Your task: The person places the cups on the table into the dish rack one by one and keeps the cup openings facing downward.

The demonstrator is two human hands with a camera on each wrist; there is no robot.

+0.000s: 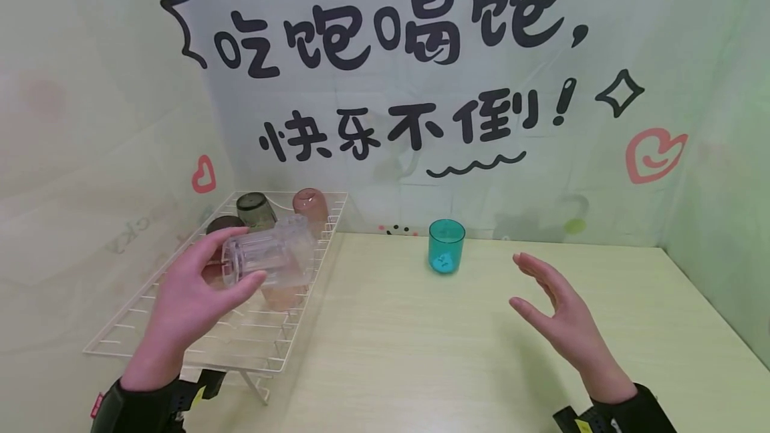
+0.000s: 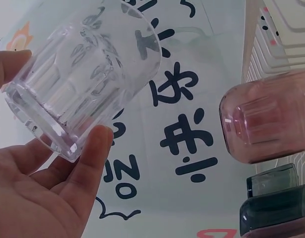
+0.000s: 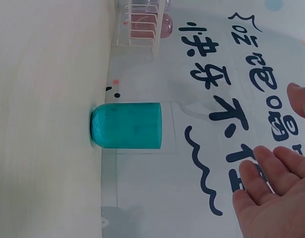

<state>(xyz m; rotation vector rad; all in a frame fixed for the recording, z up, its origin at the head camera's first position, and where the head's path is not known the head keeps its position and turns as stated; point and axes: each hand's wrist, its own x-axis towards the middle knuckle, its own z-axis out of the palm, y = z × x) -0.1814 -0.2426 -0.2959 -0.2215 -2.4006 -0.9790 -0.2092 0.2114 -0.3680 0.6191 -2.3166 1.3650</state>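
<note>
My left hand (image 1: 201, 296) grips a clear, faceted cup (image 1: 271, 252) by its base, thumb on one side and fingers on the other. In the left wrist view the clear cup (image 2: 85, 74) is tilted, its wide mouth away from the palm. Below it in the head view is the white wire rack (image 1: 240, 353). My right hand (image 1: 562, 316) is raised over the right of the table, thumb and fingers apart, holding nothing. Nearest to it, a teal cup (image 1: 446, 246) stands upright at the table's back; the right wrist view shows this teal cup (image 3: 127, 125) side-on.
On the rack, upside down, are a dark green cup (image 1: 255, 211) and a pink cup (image 1: 311, 204). A dark brown cup (image 1: 224, 222) is partly hidden by my left hand. Behind the pale table (image 1: 409, 353) hangs a printed cloth (image 1: 361, 92) with black characters.
</note>
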